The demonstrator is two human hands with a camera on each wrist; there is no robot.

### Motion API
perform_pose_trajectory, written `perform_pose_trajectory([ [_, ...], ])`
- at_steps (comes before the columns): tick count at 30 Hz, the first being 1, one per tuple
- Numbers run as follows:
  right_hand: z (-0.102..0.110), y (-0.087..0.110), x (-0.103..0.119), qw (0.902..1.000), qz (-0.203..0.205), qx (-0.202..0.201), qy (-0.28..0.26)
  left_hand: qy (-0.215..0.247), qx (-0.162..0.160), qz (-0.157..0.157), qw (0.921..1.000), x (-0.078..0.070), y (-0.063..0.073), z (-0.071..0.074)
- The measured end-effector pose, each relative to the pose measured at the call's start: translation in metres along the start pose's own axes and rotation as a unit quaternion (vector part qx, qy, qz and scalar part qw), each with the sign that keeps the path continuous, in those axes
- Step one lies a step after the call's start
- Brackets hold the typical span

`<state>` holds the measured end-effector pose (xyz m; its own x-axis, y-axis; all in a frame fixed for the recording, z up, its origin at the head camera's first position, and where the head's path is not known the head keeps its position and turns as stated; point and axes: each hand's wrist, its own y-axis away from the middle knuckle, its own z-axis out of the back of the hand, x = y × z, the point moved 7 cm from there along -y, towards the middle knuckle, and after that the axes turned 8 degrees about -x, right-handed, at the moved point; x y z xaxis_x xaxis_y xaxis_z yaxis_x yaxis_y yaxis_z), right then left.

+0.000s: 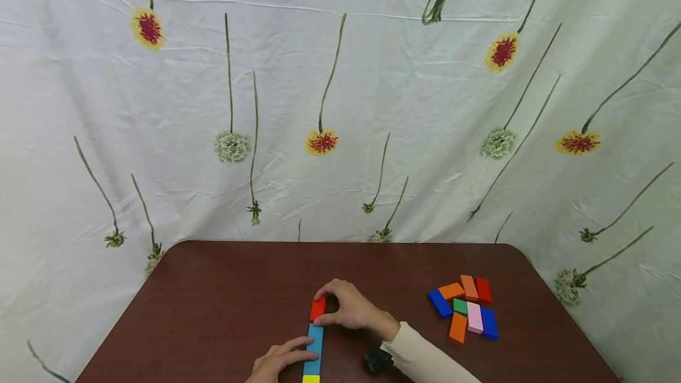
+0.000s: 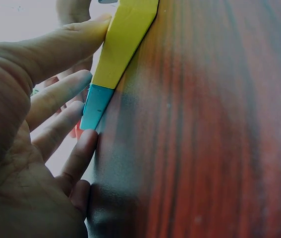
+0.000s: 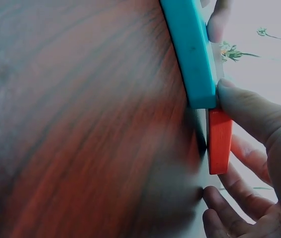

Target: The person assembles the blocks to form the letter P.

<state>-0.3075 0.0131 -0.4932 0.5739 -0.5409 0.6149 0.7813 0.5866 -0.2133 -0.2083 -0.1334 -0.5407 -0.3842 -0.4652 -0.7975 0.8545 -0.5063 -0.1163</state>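
Note:
A row of blocks runs away from the person: a yellow block (image 1: 311, 379) nearest, a light blue block (image 1: 315, 331) beyond it, and a red block (image 1: 317, 308) at the far end. My right hand (image 1: 353, 309) pinches the red block lengthwise, thumb at its near end and index finger at its far end. In the right wrist view the red block meets the end of the light blue block. Fairly straight fingers of my left hand (image 1: 276, 362) touch the light blue block from the left. The left wrist view shows its thumb (image 2: 88, 37) against the yellow block.
Several loose blocks lie in a cluster on the right of the dark brown table (image 1: 223, 288), among them a green block (image 1: 460, 306), a pink block (image 1: 474, 317) and an orange block (image 1: 458, 328). A flower-printed white cloth (image 1: 287, 182) hangs behind the table.

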Motion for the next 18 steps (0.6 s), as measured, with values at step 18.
perform_pose_trajectory([
  [18, -0.0018, 0.0014, -0.0016, 0.9999, -0.008, 0.007, -0.004, -0.006, -0.008, -0.003, 0.9999, 0.0002, 0.0, 0.0005],
])
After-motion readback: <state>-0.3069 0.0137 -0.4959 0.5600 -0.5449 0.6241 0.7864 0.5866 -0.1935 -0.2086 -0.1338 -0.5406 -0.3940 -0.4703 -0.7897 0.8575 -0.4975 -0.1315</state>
